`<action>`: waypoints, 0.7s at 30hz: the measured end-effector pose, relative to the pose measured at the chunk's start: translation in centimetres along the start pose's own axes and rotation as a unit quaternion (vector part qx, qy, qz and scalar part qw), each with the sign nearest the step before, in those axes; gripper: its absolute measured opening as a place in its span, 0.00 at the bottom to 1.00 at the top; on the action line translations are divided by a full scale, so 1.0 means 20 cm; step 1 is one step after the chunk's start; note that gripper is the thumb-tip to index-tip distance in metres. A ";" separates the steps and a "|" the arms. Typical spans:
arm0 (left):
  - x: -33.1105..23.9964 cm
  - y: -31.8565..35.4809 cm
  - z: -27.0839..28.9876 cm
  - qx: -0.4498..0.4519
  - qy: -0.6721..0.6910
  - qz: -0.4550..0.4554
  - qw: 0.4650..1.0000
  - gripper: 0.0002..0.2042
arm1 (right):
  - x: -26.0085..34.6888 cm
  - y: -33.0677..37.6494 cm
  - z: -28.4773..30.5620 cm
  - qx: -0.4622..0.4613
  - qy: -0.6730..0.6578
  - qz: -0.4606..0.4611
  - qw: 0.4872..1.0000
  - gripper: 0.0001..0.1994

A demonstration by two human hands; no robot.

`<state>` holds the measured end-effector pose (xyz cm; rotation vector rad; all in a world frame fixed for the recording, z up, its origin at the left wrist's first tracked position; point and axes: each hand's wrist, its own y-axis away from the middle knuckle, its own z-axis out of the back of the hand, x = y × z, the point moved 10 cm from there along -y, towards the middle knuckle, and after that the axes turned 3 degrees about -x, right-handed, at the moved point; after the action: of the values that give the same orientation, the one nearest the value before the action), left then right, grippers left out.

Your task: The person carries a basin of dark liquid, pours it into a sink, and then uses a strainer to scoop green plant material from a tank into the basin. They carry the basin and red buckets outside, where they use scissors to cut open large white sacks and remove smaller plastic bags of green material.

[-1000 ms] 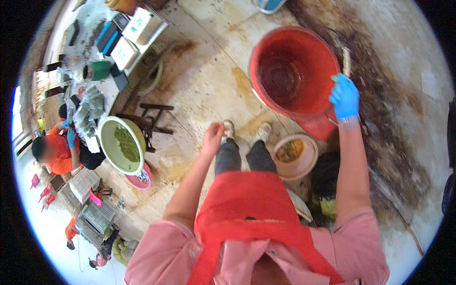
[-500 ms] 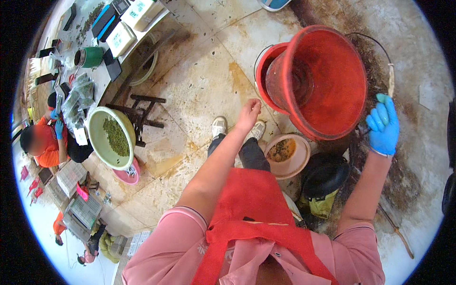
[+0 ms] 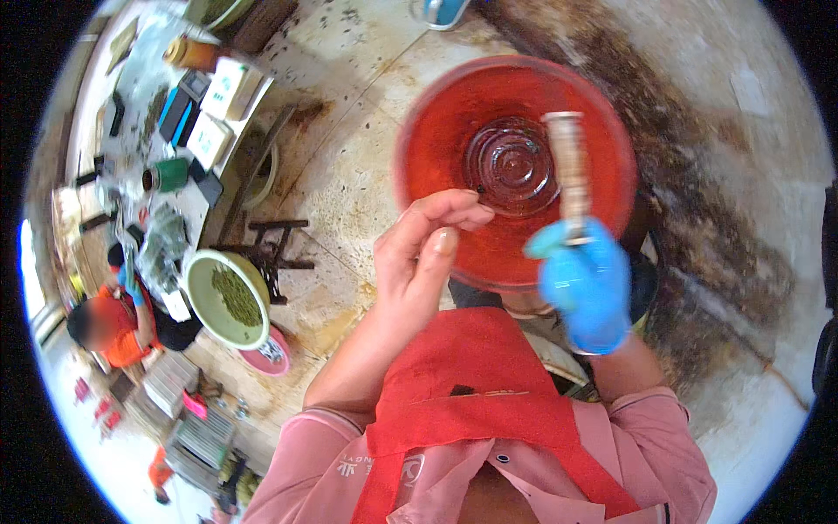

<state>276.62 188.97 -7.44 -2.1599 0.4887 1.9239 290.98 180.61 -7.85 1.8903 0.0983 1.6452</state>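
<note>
I get bright, diffuse light, with harsh glare from an opening far left of the left hand. Motion blur smears the gloved right hand and the handle in it. Highlights ring the bucket's bottom, just beyond both hands; shadow darkens the space under the desk, leftward. My fisheye bends edges toward black corners.

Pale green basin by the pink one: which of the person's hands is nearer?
Left. The bare left hand is right of the pale green basin, apart from it; the blue-gloved right hand is farther right, over the near edge of the red bucket.
</note>
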 end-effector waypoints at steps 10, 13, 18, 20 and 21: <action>-0.04 0.12 0.18 -0.186 0.048 0.126 0.973 0.19 | -0.09 0.08 -0.58 0.251 0.054 0.151 0.955 0.12; 0.18 0.14 0.22 -0.180 0.008 0.173 0.968 0.15 | -0.23 -0.01 -0.59 0.292 0.134 0.153 0.935 0.18; 0.46 0.16 0.59 -0.294 -0.056 0.122 0.946 0.10 | -0.71 -0.22 -0.19 0.203 -0.075 -0.008 0.976 0.12; 0.60 0.13 0.75 -0.336 -0.069 0.102 0.934 0.10 | -1.09 -0.40 0.20 -0.007 -0.090 -0.147 0.985 0.11; 0.68 0.12 0.82 -0.350 -0.085 0.098 0.928 0.10 | -1.33 -0.47 0.36 -0.084 -0.189 -0.206 0.956 0.10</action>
<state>261.92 191.39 -22.93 -2.3477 -0.0425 2.6825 294.95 173.48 -35.93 1.8657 0.1745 0.9685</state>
